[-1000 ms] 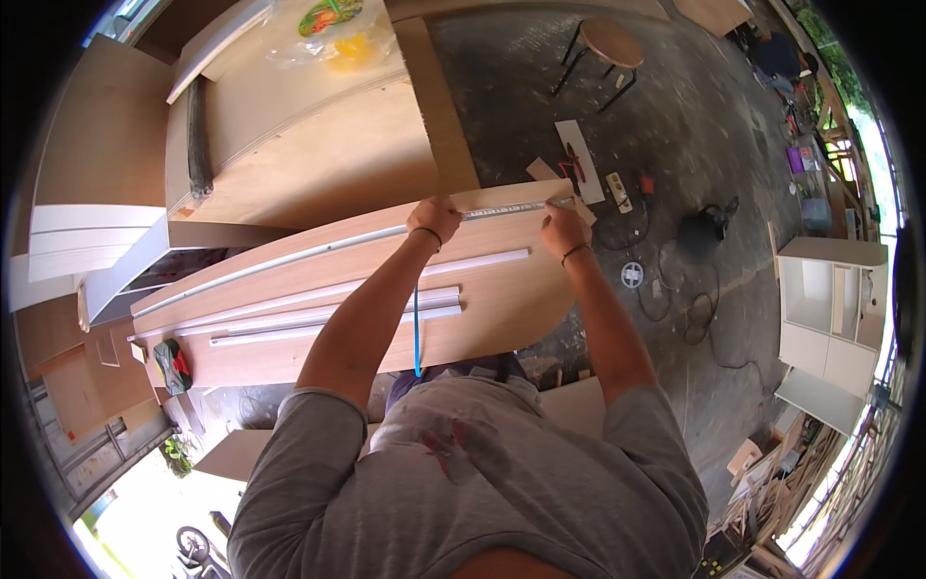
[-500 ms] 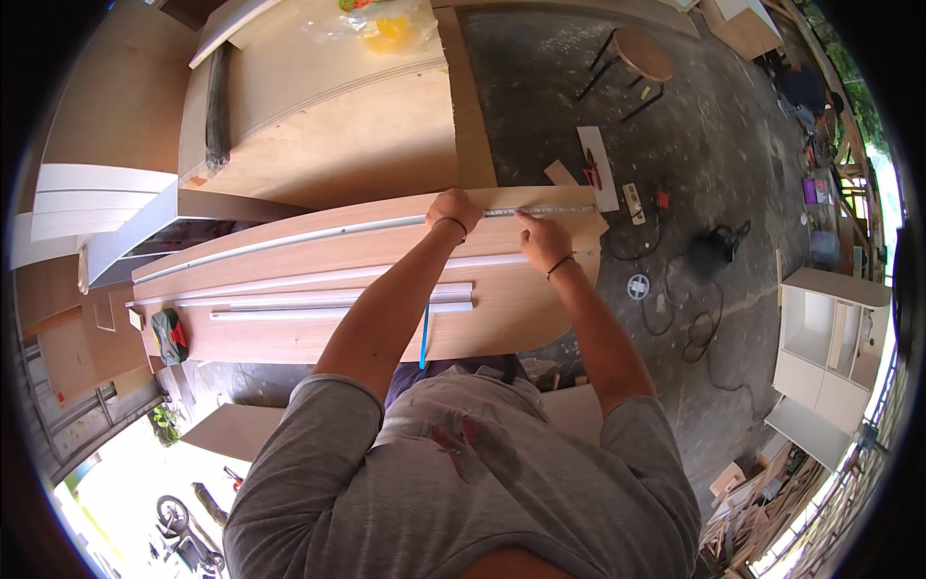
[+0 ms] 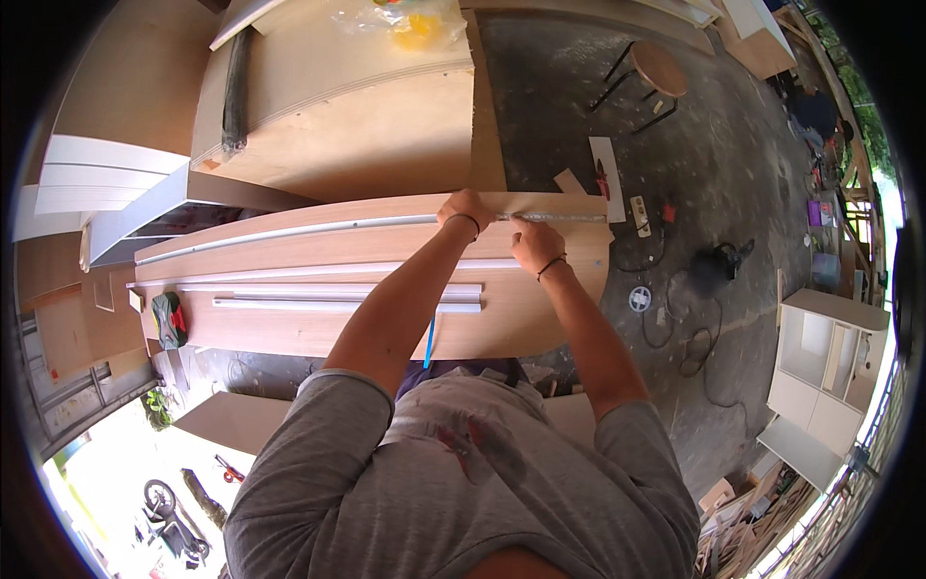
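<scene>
A long pale wooden board [image 3: 521, 323] lies across in front of me. Along its far edge runs a long white strip [image 3: 395, 221], whose right end looks silvery and crinkled. My left hand [image 3: 465, 209] is closed over this strip, with its fingers partly hidden. Just to the right, my right hand [image 3: 538, 245] has curled fingers, their tips at the silvery part; whatever they pinch is too small to make out. Nearer to me lie another long white strip [image 3: 415, 269] and shorter white channels [image 3: 347, 303]. A narrow blue band [image 3: 430, 343] hangs at the near edge.
A green and red pouch [image 3: 170, 321] sits at the board's left end. Beyond stands a large plywood box [image 3: 367, 121]. On the floor to the right are a round stool [image 3: 660, 68], a power strip [image 3: 640, 216], a dark power tool [image 3: 716, 266] and loose cables. A white cabinet [image 3: 820, 357] stands farther right.
My right hand has shifted slightly left along the strip, nearer my left hand, and its extended finger is now curled. My left hand stays on the strip. The whole view has shifted a little.
</scene>
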Tool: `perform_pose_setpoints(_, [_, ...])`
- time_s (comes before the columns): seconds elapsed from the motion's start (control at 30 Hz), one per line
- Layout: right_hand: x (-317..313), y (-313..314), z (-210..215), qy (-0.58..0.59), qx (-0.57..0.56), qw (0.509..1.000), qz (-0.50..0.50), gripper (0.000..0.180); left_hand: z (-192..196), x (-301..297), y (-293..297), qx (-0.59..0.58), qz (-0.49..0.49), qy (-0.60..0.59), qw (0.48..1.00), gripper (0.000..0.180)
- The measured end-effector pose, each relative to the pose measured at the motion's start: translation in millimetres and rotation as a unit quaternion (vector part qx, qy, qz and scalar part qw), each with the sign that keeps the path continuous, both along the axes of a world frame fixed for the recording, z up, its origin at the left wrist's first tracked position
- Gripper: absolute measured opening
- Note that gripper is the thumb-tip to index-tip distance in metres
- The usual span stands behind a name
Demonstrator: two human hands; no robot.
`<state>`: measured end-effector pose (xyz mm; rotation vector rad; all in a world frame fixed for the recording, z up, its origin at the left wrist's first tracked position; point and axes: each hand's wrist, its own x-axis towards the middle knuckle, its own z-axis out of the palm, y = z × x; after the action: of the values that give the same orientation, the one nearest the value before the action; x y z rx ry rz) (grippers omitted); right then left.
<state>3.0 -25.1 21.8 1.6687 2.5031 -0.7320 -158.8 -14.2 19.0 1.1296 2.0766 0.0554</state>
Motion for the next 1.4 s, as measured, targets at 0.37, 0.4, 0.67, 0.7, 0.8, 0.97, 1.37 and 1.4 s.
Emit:
perform_pose_setpoints(0.37, [9.8,4.6,-20.3,0.091,0.016,0.996,-0.009,0.033,5.1,-67.2,-53.6,-0.174,0.204,-0.560,0.784,0.019])
perform_pose_setpoints(0.4, [7.3,2.6,-18.0,0.103,0.011,0.995,-0.011,0.033,1.8,-63.6,-57.0,-0.174,0.202,-0.562,0.783,0.019])
perform_pose_setpoints(0.67, [6.6,-1.1,-9.0,0.107,-0.017,0.994,-0.033,0.038,-12.5,-64.9,-63.3,-0.157,0.259,-0.574,0.761,0.021])
perform_pose_setpoints(0.7, [6.2,-1.5,-11.2,0.111,-0.017,0.993,-0.031,0.038,-7.8,-71.7,-65.2,-0.154,0.260,-0.572,0.763,0.021])
perform_pose_setpoints(0.8, [8.0,-0.4,-14.4,0.090,-0.044,0.994,-0.046,0.038,8.1,-88.3,-71.9,-0.154,0.233,-0.542,0.792,0.023])
perform_pose_setpoints(0.97, [9.6,-0.9,-20.7,0.109,-0.002,0.993,-0.045,0.036,25.0,-91.0,-79.6,-0.065,0.134,-0.486,0.861,0.027])
perform_pose_setpoints(1.37, [8.5,-1.7,-27.4,0.117,0.042,0.991,-0.055,0.031,35.9,-76.2,-70.6,0.074,0.225,-0.383,0.893,0.016])
perform_pose_setpoints(1.4, [5.8,-2.4,-27.4,0.114,0.044,0.991,-0.058,0.031,35.1,-77.6,-72.4,0.054,0.205,-0.356,0.910,0.020])
